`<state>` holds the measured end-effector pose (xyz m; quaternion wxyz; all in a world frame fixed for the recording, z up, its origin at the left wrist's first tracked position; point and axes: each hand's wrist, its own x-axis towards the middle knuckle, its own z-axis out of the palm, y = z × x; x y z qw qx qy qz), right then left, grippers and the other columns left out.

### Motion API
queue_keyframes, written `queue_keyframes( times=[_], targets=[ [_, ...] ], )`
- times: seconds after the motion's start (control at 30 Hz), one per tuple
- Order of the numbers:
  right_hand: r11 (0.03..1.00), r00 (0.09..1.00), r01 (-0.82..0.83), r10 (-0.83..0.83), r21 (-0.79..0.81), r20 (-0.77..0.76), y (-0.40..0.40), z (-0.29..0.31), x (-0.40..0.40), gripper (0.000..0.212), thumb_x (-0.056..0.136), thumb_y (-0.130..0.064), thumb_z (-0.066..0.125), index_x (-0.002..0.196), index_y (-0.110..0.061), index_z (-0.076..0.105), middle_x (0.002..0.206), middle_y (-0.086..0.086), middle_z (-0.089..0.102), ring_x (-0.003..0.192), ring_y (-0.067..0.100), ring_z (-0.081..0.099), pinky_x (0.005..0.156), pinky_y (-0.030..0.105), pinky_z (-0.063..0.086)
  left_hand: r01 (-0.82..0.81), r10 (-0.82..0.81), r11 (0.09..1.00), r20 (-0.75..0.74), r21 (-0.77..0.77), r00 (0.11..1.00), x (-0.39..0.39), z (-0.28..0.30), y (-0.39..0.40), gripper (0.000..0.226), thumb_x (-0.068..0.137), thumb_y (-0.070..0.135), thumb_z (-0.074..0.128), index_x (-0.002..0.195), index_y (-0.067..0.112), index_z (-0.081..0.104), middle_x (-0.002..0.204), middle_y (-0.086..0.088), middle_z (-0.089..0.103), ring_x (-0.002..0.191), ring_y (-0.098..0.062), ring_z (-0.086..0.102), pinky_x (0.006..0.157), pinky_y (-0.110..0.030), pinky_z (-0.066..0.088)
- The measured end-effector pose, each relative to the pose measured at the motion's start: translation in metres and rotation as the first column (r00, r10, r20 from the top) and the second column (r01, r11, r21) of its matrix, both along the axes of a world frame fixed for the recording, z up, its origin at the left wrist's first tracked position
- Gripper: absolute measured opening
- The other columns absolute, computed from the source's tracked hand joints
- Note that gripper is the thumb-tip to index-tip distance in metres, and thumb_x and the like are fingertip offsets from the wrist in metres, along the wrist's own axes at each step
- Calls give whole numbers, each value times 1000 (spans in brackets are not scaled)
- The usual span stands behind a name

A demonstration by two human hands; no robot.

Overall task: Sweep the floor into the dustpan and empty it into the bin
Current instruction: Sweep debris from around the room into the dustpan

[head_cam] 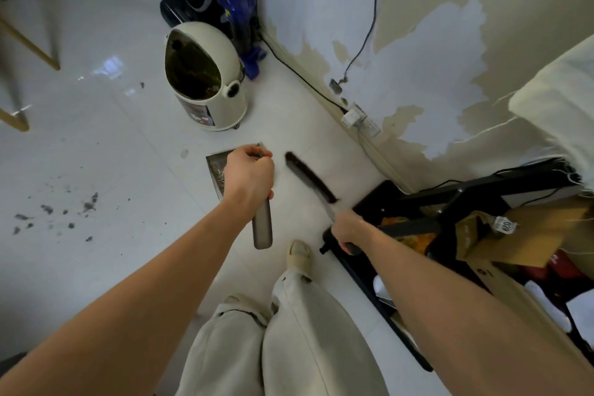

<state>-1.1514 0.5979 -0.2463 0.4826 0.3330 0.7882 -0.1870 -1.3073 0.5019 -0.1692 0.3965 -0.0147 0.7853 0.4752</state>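
You have the dustpan (216, 170) just before the bin (205, 77), brush (308, 175) to its right, dust (54, 212) far left on the floor (112, 145)

dustpan (216, 170): mostly hidden behind left hand (249, 175)
brush (308, 175): bristles motion-blurred
bin (205, 77): contents indistinct

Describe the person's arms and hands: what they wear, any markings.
Both arms are bare from hand to the frame's edge, with no sleeve in view. The left hand and the right hand wear no gloves. No watch, bracelet or ring shows, and no markings are visible on either arm.
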Motion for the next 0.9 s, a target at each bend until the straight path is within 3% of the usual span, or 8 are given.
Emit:
queue_keyframes(
  times=[0.13, 0.23, 0.33, 0.5, 0.63, 0.77, 0.83, 0.9],
  targets=[
    [972, 971, 231, -233, -38, -55, 0, 13, 16, 33, 94, -23, 56, 120, -4, 60, 124, 11, 59, 109, 25, 61, 62, 25, 43, 10, -9, 1000, -35, 23, 999, 1, 7, 8, 14, 91, 0, 46, 94, 5, 60, 63, -6, 51, 31, -11, 41, 34, -19, 38],
    [802, 786, 591, -597, -88, -161, 15, 16, 25, 20, 95, -16, 52, 110, -7, 62, 105, 9, 61, 82, 16, 60, 53, 16, 34, 36, -35, 999, -44, 40, 998, 5, 12, 19, 14, 91, 0, 46, 94, 5, 59, 65, -7, 50, 37, -15, 43, 34, -20, 37],
    [822, 808, 570, -556, 16, -193, 40, 7, 35, 23, 97, -13, 42, 76, -20, 46, 74, 0, 44, 60, 11, 43, 51, 18, 35, 55, -53, 998, -42, 40, 998, 9, 12, 35, 20, 89, -2, 42, 91, 8, 59, 68, -9, 50, 45, -20, 43, 32, -18, 35],
    [771, 770, 632, -614, 81, -175, 76, -6, 30, 29, 100, -9, 40, 125, -1, 52, 110, 12, 60, 86, 22, 60, 44, 22, 37, 86, -83, 995, -67, 50, 994, 10, 6, 58, 21, 91, -1, 45, 82, 14, 57, 71, -7, 53, 45, -22, 42, 33, -18, 35],
    [738, 741, 669, -654, 84, -152, 90, -17, 38, 31, 99, -7, 40, 125, 5, 52, 110, 17, 64, 76, 25, 62, 41, 21, 40, 119, -115, 992, -79, 47, 990, 15, 2, 72, 18, 92, 1, 46, 88, 12, 60, 71, -6, 51, 49, -20, 42, 35, -19, 37],
    [739, 748, 664, -657, 118, -92, 87, -30, 46, 30, 101, -9, 40, 125, 5, 51, 114, 15, 62, 107, 25, 62, 66, 21, 45, 177, -176, 984, -66, 7, 982, 21, -5, 84, 19, 90, 3, 45, 89, 14, 61, 68, -2, 49, 48, -20, 44, 43, -25, 40],
    [700, 706, 707, -707, 104, -42, 78, -25, 45, 32, 102, -12, 37, 124, 5, 53, 107, 15, 64, 106, 22, 61, 60, 16, 46, 194, -194, 981, -58, -6, 979, 22, -7, 86, 20, 89, 3, 45, 88, 15, 61, 69, -1, 49, 46, -20, 43, 45, -26, 41],
    [633, 631, 774, -774, -22, -45, 74, -23, 43, 34, 101, -10, 37, 131, -1, 52, 122, 17, 59, 93, 19, 59, 46, 11, 46, 202, -202, 979, -50, -4, 978, 22, -7, 87, 19, 90, 4, 45, 92, 13, 61, 71, -2, 51, 46, -20, 43, 45, -26, 41]
  ],
)
